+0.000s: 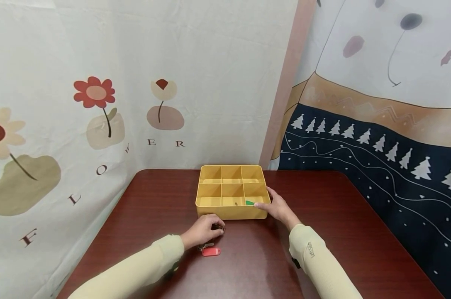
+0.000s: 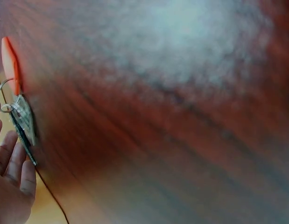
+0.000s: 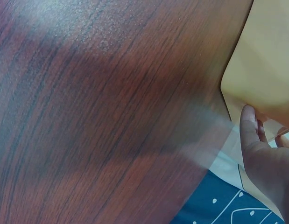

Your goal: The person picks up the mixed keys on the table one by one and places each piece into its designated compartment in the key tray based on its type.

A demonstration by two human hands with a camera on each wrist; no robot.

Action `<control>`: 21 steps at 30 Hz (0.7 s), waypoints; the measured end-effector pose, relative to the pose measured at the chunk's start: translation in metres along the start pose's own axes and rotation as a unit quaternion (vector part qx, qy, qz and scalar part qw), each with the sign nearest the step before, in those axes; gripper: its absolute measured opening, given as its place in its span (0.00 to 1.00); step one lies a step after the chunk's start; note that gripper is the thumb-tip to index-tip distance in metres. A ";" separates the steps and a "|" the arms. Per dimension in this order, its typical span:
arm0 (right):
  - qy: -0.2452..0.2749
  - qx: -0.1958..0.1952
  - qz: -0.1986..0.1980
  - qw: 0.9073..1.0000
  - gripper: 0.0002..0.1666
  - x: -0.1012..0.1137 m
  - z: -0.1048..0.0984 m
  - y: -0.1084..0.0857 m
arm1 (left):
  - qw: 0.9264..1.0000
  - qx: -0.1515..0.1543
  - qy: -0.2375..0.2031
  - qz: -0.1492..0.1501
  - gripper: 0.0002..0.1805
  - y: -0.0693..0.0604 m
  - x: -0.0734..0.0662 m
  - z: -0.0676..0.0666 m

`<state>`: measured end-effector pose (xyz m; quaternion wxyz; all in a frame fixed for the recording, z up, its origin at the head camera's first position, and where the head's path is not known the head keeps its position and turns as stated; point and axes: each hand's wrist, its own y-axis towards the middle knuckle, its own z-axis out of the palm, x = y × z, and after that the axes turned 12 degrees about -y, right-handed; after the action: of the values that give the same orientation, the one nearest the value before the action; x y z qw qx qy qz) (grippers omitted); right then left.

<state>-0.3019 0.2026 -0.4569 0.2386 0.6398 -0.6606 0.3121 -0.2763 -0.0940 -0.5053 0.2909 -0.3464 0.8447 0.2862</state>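
A yellow divided box (image 1: 231, 213) stands on the table, and my right hand (image 1: 279, 206) holds its right front corner. The thumb rests on the front rim. In the right wrist view, the fingers (image 3: 248, 116) lie against the box's side (image 3: 261, 56). My left hand (image 1: 204, 230) is curled low in front of the box, with a small dark brownish thing (image 1: 218, 227) between thumb and fingers, too small to identify. Near its palm lie keys (image 1: 206, 246) with a red key tag (image 1: 211, 251); the left wrist view shows keys (image 2: 25, 119) beside the fingers.
A green piece (image 1: 249, 203) sits in the box's front right compartment, with a small brownish thing (image 1: 236, 204) in the front middle one. Dark red wood table (image 1: 322, 249) lies all around. Printed cloths (image 1: 218, 83) hang behind and at both sides.
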 end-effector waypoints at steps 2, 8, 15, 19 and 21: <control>0.000 -0.001 -0.002 1.000 0.54 0.000 0.000 0.000 | 1.000 0.004 0.014 0.008 0.07 0.000 0.000 0.000; 0.002 -0.003 -0.005 1.000 0.53 0.000 0.000 -0.001 | 0.999 0.013 0.040 0.011 0.07 -0.001 -0.002 0.001; -0.002 0.000 -0.008 1.000 0.55 0.001 -0.001 -0.003 | 0.998 0.025 0.050 0.010 0.03 -0.002 -0.006 0.001; 0.001 0.001 -0.003 1.000 0.55 0.001 -0.001 -0.002 | 0.998 0.031 0.061 0.001 0.03 -0.003 -0.007 0.000; -0.003 -0.001 -0.003 1.000 0.53 0.001 0.000 -0.001 | 0.997 0.035 0.074 0.011 0.04 -0.003 -0.006 0.000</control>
<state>-0.3006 0.2020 -0.4563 0.2381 0.6426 -0.6594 0.3091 -0.2701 -0.0934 -0.5017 0.2365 -0.3473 0.8770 0.2333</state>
